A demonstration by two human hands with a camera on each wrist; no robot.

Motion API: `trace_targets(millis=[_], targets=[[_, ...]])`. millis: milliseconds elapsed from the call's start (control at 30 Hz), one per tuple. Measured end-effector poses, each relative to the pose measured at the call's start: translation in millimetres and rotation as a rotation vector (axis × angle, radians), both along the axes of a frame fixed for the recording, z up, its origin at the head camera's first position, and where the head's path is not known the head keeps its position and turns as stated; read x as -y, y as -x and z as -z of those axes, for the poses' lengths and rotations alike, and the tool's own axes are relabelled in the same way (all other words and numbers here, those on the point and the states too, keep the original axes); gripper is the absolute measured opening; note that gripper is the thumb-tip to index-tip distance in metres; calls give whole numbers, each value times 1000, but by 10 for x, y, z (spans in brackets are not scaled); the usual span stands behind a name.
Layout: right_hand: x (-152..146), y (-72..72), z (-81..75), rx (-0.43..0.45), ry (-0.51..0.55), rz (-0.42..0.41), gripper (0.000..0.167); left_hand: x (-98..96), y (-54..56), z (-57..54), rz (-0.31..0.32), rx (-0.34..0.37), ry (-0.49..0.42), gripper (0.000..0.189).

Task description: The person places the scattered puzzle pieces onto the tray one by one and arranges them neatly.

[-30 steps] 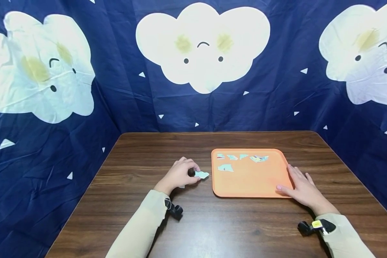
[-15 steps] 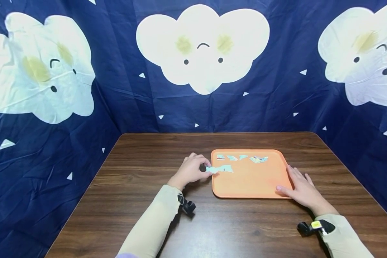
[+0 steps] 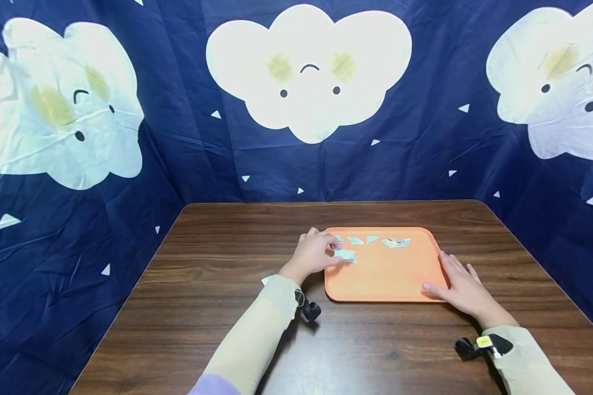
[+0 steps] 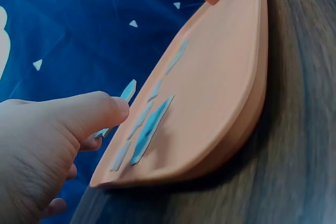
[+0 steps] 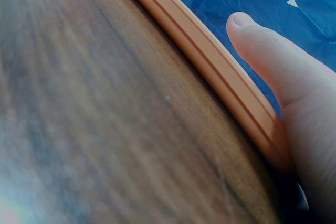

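My left hand (image 3: pixel 312 255) pinches a jagged light-blue picture piece (image 4: pixel 128 91) between thumb and fingers, held over the left side of the orange tray (image 3: pixel 385 280). In the head view it overlaps another light-blue piece lying in the tray; that lower piece (image 4: pixel 151 129) shows fully in the left wrist view. A row of smaller pieces (image 3: pixel 354 241) lies along the tray's far side, ending in a larger multicoloured piece (image 3: pixel 396 242). My right hand (image 3: pixel 466 288) rests at the tray's right edge, fingers along the rim and thumb (image 5: pixel 273 56) reaching over the near right corner.
A pale piece (image 3: pixel 266 280) lies on the brown wooden table (image 3: pixel 217 263), partly covered by the left sleeve. Behind the table hangs a dark blue curtain (image 3: pixel 277 164) with cloud prints.
My left hand has carried the light-blue piece from the table, rightward and away from me, over the tray's left rim. The right hand and tray have stayed put.
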State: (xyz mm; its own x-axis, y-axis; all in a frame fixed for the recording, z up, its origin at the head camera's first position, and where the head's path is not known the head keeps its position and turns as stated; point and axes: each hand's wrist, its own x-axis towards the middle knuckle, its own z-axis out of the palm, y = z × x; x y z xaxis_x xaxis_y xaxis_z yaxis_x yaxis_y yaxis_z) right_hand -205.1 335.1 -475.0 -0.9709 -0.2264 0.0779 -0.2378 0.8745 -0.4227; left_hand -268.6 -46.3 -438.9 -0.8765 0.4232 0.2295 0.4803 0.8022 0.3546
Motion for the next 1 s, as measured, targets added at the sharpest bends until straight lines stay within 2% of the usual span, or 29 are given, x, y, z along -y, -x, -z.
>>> trace_targets(millis=[267, 533, 1000], targets=[[-14, 11, 13, -4, -1, 0, 112, -213, 15, -8, -34, 23, 3, 27], [-17, 12, 10, 1, -5, 2, 112, -442, 63, 31, -29, 44, 0, 29], [-3, 12, 2, 14, -16, 14, 113, -673, 101, 99, -74, 39, 41, 21]])
